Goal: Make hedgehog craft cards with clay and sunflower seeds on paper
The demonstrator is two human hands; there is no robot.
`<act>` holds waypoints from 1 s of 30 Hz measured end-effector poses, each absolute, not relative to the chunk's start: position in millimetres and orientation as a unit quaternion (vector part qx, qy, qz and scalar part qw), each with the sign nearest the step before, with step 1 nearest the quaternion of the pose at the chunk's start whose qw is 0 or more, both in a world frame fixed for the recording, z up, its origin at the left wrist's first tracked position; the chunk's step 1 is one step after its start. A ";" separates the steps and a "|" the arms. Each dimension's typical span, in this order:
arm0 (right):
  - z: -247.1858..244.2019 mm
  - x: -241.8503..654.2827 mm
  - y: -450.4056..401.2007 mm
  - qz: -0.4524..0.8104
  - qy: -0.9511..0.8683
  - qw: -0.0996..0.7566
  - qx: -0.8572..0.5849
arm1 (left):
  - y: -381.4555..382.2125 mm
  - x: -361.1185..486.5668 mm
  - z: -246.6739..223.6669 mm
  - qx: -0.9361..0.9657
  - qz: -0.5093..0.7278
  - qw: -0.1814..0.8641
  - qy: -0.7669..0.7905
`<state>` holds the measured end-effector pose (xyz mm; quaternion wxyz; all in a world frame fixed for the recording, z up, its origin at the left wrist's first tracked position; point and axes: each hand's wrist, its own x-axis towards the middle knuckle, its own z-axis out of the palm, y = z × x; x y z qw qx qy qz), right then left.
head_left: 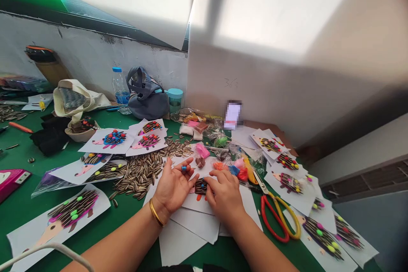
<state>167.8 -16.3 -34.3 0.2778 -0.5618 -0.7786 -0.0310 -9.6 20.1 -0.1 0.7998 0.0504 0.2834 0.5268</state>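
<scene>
Well, your left hand (174, 187) is half-closed and raised near 12 o'clock, with a small blue bead (184, 168) pinched at the fingertips and a gold bangle (156, 213) on the wrist. Your right hand (223, 193) lies just beside it, its fingertips (216, 174) bearing down on a small hedgehog body of striped sunflower seeds (200, 187). You can't tell from this view whether that hand is gripping the piece or only pressing it. The piece sits on loosely stacked white paper sheets (188, 231) on the green table (32, 178).

A heap of loose sunflower seeds (137, 174) spreads toward 10 o'clock, right up to the paper. Plastic bags of coloured clay (229, 165) lie near 1 o'clock, and red-and-yellow-handled scissors (280, 221) lie near 3 o'clock, their blades angled toward the bags. Finished hedgehog sheets (110, 141) lie near 11 o'clock.

If your pinch loosens, the bead could roll away and vanish among the seeds. Heavy pressure from your right fingers could knock seeds out of line or slide the top sheet, because the stack looks unsecured. A careless reach toward 1 o'clock could also catch the scissor blades, while a sweep of your left forearm could drag seeds over the paper.
</scene>
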 end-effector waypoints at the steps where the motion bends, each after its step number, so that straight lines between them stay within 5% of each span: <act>1: -34.4 167.6 -16.4 -0.034 -0.779 0.274 -0.562 | 19.9 -9.3 -0.1 0.052 0.525 0.801 0.282; 20: -26.8 183.7 -10.1 -0.034 -0.768 0.325 -0.551 | 19.3 -6.9 1.3 0.058 0.526 0.798 0.288; 30: -37.2 236.2 11.2 -0.094 -0.673 0.206 -0.705 | 18.8 -4.6 -4.2 0.102 0.543 0.770 0.319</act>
